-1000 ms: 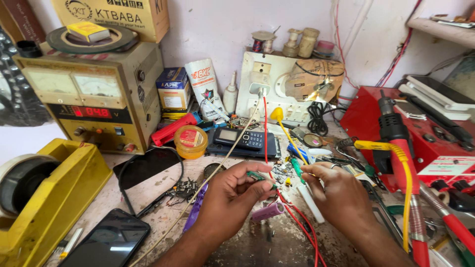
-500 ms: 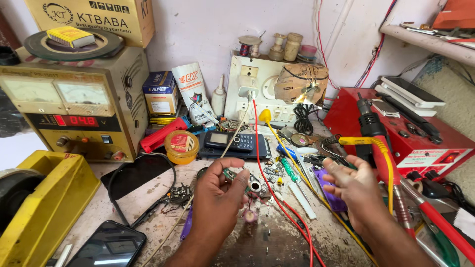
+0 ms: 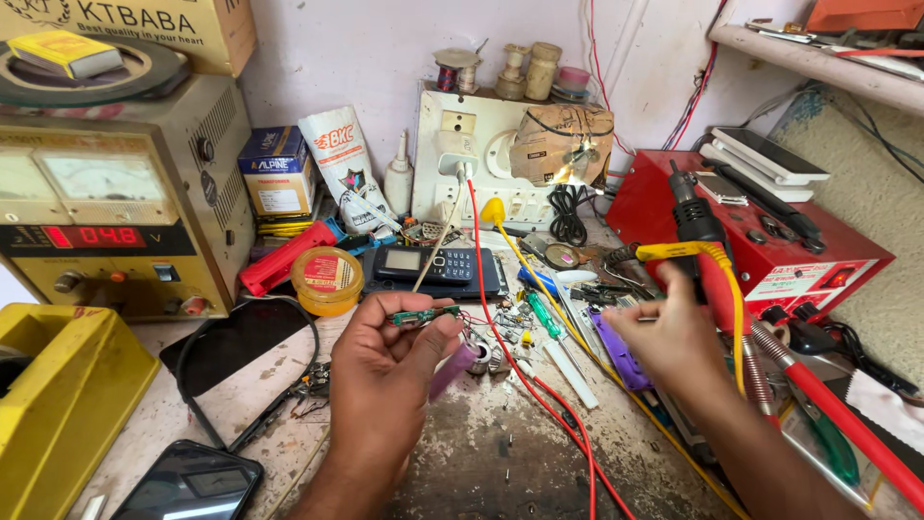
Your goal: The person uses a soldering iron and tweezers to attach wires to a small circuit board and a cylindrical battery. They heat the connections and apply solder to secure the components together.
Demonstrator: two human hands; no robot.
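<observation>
My left hand (image 3: 385, 371) pinches a small green board (image 3: 421, 315) above a purple cell (image 3: 452, 367). My right hand (image 3: 664, 342) grips the soldering iron (image 3: 695, 246), fingers closed.

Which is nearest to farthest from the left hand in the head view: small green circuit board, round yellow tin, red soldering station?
1. Small green circuit board: pinched at the left hand's fingertips.
2. Round yellow tin: just up and left of the hand.
3. Red soldering station: far right, beyond the right hand.
</observation>
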